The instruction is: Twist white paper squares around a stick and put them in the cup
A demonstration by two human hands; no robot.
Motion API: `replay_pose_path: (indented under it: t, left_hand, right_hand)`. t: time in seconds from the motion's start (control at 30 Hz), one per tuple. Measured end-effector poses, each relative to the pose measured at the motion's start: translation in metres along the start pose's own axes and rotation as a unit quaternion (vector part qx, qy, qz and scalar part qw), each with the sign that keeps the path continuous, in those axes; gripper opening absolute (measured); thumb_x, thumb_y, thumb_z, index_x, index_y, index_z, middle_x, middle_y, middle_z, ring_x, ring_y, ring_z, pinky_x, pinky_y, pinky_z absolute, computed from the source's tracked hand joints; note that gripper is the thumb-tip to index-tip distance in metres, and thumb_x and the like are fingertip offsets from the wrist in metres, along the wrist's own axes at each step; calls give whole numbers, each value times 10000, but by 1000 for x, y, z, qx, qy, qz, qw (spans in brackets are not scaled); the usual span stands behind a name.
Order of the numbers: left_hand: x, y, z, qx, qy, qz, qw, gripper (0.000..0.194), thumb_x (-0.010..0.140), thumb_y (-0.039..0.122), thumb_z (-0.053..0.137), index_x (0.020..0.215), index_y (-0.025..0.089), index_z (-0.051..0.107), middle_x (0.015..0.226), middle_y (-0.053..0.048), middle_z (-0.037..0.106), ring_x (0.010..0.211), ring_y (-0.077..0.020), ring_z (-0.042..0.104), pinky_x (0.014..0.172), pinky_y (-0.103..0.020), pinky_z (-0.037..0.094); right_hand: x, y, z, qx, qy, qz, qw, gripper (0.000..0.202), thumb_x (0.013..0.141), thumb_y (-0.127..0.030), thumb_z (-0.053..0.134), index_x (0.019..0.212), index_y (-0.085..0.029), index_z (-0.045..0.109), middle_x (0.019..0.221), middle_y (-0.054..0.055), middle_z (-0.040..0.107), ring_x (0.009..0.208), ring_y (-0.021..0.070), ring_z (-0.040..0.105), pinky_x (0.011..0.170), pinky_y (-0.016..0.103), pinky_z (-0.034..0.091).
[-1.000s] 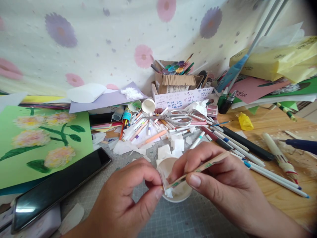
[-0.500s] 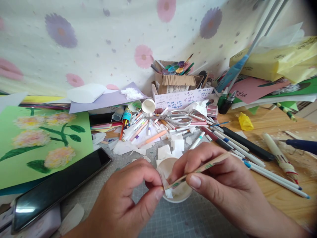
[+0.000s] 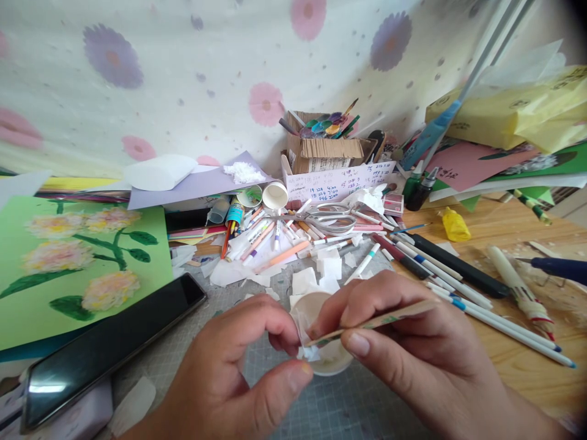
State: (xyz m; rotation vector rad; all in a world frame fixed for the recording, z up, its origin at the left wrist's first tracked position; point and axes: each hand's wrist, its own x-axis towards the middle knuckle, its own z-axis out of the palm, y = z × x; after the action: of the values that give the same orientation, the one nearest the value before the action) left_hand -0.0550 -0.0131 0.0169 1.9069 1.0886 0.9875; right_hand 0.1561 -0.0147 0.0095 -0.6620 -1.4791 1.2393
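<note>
My left hand (image 3: 247, 360) has its thumb and curled index finger around a small piece of white paper (image 3: 309, 353) at the near left rim of a white paper cup (image 3: 337, 366). The thumb tip sits a little below the index fingertip; the exact contact with the paper is partly hidden. Between thumb and fingers, my right hand (image 3: 403, 342) pinches a flat wooden stick (image 3: 385, 318) with green marks. The stick's left tip reaches over the cup and meets the paper. My right fingers hide part of the cup's inside.
White paper scraps (image 3: 305, 281) lie behind the cup, with scissors (image 3: 330, 219) and scattered markers (image 3: 257, 241) further back. A black phone (image 3: 114, 348) rests at left beside a green flower picture (image 3: 82, 263). Pens (image 3: 513, 333) lie at right, near a yellow bottle (image 3: 455, 225).
My left thumb has parted from the index finger and shifted slightly down and right. The stick has tilted flatter, its tip moving slightly up and left onto the paper.
</note>
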Motion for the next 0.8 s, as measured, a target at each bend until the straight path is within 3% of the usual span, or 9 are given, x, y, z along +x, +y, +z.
replay_pose_path:
  t: [0.4, 0.63, 0.8]
  left_hand:
    - [-1, 5, 3, 46, 10, -28, 998, 144, 847, 236, 640, 705, 253, 658, 636, 71, 623, 557, -112, 556, 629, -223, 483]
    - [-1, 5, 3, 35, -2, -38, 999, 115, 824, 234, 664, 710, 250, 662, 634, 67, 615, 573, -117, 561, 600, -220, 460]
    - [0, 4, 4, 30, 4, -36, 999, 105, 794, 214, 683, 698, 252, 663, 622, 72, 612, 566, -120, 555, 663, -237, 495]
  right_hand:
    - [2, 4, -1, 60, 12, 6, 998, 192, 892, -173, 772, 967, -350, 764, 910, -22, 805, 800, 147, 758, 724, 219, 598]
    - [1, 4, 0, 72, 13, 12, 997, 183, 897, -172, 772, 962, -343, 764, 917, -27, 803, 802, 135, 748, 733, 211, 595]
    - [0, 3, -1, 63, 9, 11, 998, 173, 908, -162, 757, 960, -327, 744, 923, -21, 799, 800, 138, 746, 726, 220, 590]
